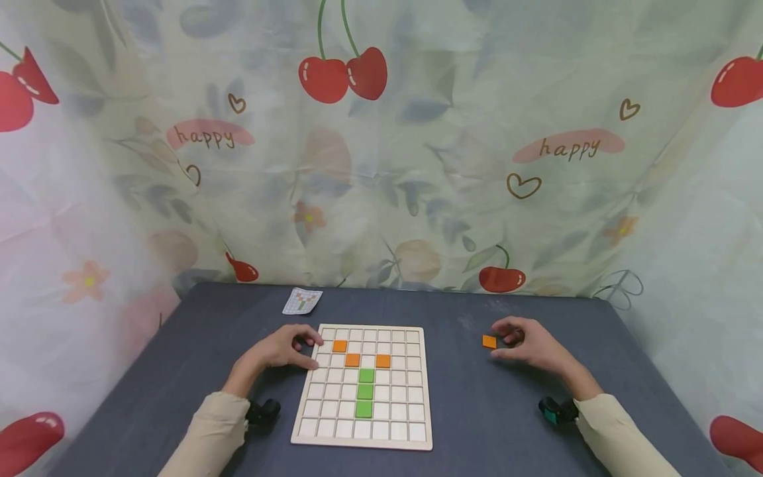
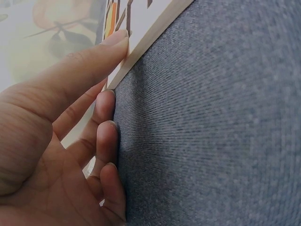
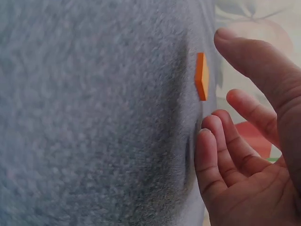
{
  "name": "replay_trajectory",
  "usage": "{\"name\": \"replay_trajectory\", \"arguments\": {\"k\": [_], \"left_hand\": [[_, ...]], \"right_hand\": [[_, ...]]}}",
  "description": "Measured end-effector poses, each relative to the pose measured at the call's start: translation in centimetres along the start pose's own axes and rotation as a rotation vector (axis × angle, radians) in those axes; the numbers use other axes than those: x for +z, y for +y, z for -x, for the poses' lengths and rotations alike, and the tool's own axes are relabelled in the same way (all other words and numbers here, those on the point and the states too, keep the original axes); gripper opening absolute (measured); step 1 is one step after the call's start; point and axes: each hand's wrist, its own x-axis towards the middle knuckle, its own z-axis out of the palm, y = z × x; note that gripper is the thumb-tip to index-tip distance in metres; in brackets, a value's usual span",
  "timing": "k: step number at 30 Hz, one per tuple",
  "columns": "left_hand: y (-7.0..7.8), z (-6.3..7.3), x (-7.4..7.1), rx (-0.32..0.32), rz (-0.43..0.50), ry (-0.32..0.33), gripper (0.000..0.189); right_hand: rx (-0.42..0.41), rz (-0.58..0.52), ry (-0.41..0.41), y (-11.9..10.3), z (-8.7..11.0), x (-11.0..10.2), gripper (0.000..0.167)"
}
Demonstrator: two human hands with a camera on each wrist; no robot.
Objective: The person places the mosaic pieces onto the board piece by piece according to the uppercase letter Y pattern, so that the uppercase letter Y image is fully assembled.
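Note:
A square wooden grid board lies on the dark cloth, with three orange tiles and a column of three green tiles in its cells. My left hand rests at the board's left edge. In the left wrist view its thumb lies on the rim of the board, while the other fingers bend loosely by the cloth. A single orange tile lies on the cloth right of the board. Just right of that tile, my right hand holds nothing; thumb and fingers are spread apart, not touching the orange tile.
A small paper card with a coloured grid pattern lies behind the board's left corner. Dark cloth covers the table. A printed curtain hangs behind and at both sides. Each wrist wears a small black camera.

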Motion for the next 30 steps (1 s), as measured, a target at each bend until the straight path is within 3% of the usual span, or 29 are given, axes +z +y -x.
{"name": "replay_trajectory", "arguments": {"k": [12,30], "left_hand": [[0.1,0.2,-0.2,0.009,-0.011,-0.01,0.04],[-0.1,-0.1,-0.1,-0.008,0.02,-0.011,0.038]], "right_hand": [[0.017,0.079,0.011,0.4,-1.0,0.1,0.05],[-0.025,0.098,-0.04,0.9,-1.9,0.4,0.022]]}}
